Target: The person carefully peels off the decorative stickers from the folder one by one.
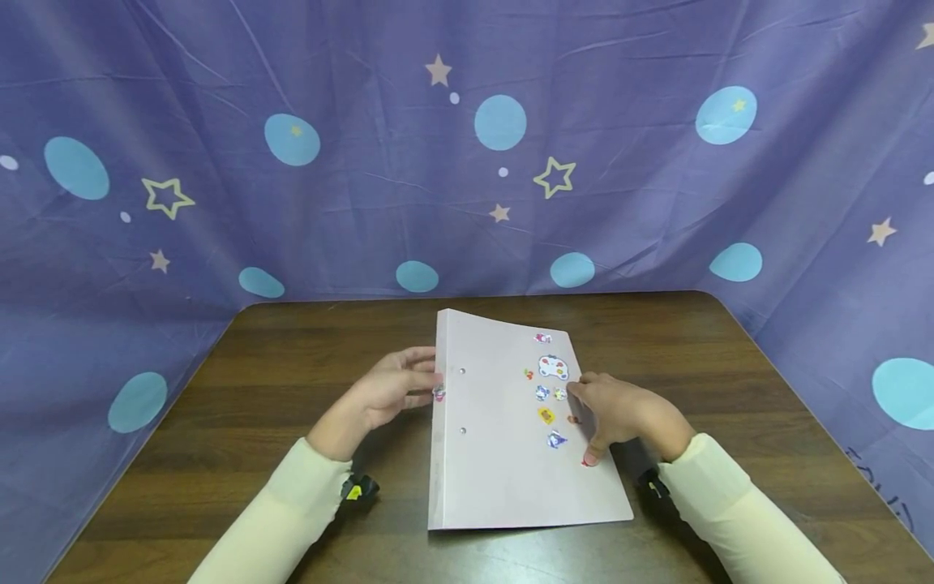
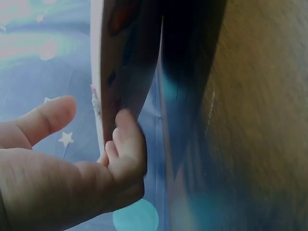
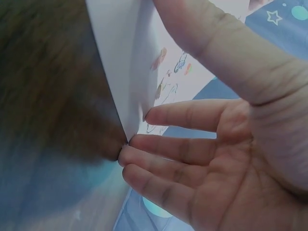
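Observation:
A pale folder [image 1: 503, 454] with a spine on its left side and small stickers [image 1: 552, 367] near its right edge lies at the middle of the table. My left hand [image 1: 383, 391] is at the spine; in the left wrist view its fingers [image 2: 127, 144] bend by the folder [image 2: 96, 57] and the thumb stands apart from it. At the right edge is my right hand [image 1: 631, 414], thumb tip over the cover beside a red sticker. The right wrist view shows that hand [image 3: 231, 149] with nearly straight fingers touching the edges of the folder [image 3: 120, 53].
The brown wooden table [image 1: 292, 381] has rounded far corners. Behind it and at both sides hangs a purple curtain [image 1: 365, 203] with stars and light blue dots. Black bands with small devices [image 1: 360, 488] are at both wrists.

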Tool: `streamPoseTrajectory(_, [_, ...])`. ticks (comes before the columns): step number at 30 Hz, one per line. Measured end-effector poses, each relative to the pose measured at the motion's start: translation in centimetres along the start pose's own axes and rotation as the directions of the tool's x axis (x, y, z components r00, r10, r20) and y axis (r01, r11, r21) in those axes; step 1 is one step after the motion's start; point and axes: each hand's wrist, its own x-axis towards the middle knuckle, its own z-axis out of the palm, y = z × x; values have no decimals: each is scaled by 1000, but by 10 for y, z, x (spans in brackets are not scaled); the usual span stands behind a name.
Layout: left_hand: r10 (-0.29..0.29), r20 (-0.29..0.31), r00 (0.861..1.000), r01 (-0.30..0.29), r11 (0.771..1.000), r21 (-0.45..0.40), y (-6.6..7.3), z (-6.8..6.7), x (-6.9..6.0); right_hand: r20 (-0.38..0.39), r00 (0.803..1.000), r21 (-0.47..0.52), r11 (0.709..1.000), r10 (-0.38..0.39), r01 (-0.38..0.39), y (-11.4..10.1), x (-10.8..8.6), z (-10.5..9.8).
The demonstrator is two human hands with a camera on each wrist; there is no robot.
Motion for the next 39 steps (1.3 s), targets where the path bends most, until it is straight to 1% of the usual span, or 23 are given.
streamPoseTrajectory(6, [-13,29,999,13,1000,-11,2,5,-6,8,1000,7,1000,4,-4,1,0,0])
streamPoseTrajectory(13, [-19,9,1000,20,999,-31,2,11,-7,17,1000,41,999,12,-13,2,-1,-2])
streamPoseTrajectory(18, [-18,-3,1000,17,999,-34,1,14,-6,11,1000,44,999,-29,29,3,-3,-4])
streamPoseTrajectory(23, [-20,-22,1000,20,1000,-21,0,14,-5,2,999,62,997,-55,54,4,-3,-6])
streamPoseTrajectory(29, [-27,-21,999,27,1000,5,0,15,-4,-42,995,94,991,-90,93,5,-5,-7])
streamPoseTrajectory(31, [-25,-14,1000,25,1000,9,0,15,-4,-71,990,81,988,-122,128,4,-6,-8])
streamPoseTrajectory(33, [-22,-9,1000,22,1000,7,0,15,-4,-106,979,58,982,-172,178,2,-8,-10])
streamPoseTrajectory(35, [-21,-4,1000,21,1000,6,-1,14,-4,-150,961,34,970,-232,239,-1,-10,-11])
streamPoseTrajectory(36, [-20,0,1000,20,1000,6,-1,14,-3,-172,949,19,962,-264,271,-3,-10,-11])
streamPoseTrajectory(39, [-19,3,1000,19,1000,-1,-1,13,-3,-219,920,7,943,-324,333,-8,-10,-11])
